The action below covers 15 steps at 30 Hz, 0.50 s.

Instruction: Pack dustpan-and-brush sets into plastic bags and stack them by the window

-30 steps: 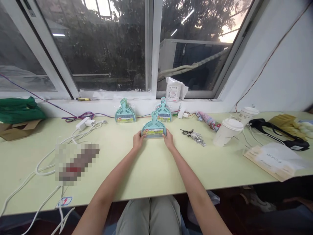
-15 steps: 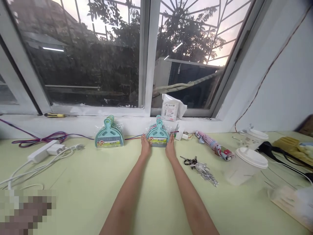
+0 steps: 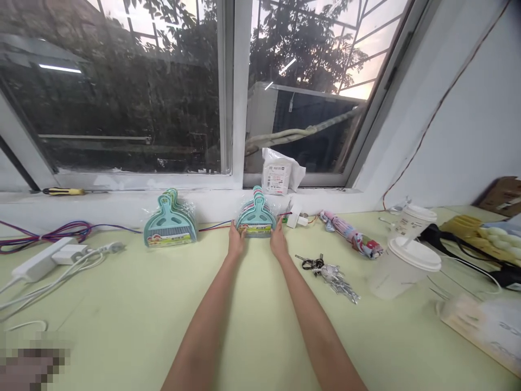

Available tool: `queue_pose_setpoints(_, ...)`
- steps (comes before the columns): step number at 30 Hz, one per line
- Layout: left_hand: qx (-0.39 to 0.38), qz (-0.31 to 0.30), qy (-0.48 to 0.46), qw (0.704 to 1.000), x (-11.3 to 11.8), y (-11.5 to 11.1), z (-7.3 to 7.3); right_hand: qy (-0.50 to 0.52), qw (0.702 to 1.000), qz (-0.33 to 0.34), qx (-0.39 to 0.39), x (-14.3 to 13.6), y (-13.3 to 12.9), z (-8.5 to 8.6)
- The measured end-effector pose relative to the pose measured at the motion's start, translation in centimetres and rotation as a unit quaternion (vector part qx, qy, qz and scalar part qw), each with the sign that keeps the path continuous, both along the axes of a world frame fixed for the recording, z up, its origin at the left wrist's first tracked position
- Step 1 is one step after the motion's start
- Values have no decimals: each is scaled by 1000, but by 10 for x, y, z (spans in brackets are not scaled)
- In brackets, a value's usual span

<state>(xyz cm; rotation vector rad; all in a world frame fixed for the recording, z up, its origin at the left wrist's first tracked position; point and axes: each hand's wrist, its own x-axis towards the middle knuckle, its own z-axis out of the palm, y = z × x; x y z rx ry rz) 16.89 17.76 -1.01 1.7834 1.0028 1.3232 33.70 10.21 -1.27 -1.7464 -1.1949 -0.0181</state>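
Both my hands hold a stack of dustpan-and-brush sets [image 3: 256, 218] between them, at the back of the table against the wall below the window. The sets are mint green in front, wrapped in clear plastic, with handles up and a printed label across the brush bristles. My left hand [image 3: 236, 240] is closed on the stack's left side, thumb toward the front. On the opposite side my right hand [image 3: 279, 240] grips its edge in the same way. A second stack of dustpan-and-brush sets [image 3: 170, 221] stands to the left, apart from my hands.
Right of my hands lie keys [image 3: 331, 274], a folded umbrella [image 3: 352, 236] and lidded white cups [image 3: 401, 266]. A white power strip [image 3: 44, 259] and cables are on the left. A white package [image 3: 279, 174] and a screwdriver [image 3: 65, 191] rest on the sill. A blurred patch covers the lower left corner.
My view has turned slightly right, so everything sits further left. My hands, flatter along the stack's sides before, now have their thumbs bent round its front edges.
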Motion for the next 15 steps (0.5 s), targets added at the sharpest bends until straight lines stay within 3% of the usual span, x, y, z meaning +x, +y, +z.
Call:
queue_pose_setpoints(7, 21, 36, -14, 999, -5, -3, 8, -67, 996, -15, 49, 3, 8, 4)
queue_pose_setpoints(15, 52, 85, 0, 995, -1, -3, 14, -56, 995, -1, 85, 10, 22, 6)
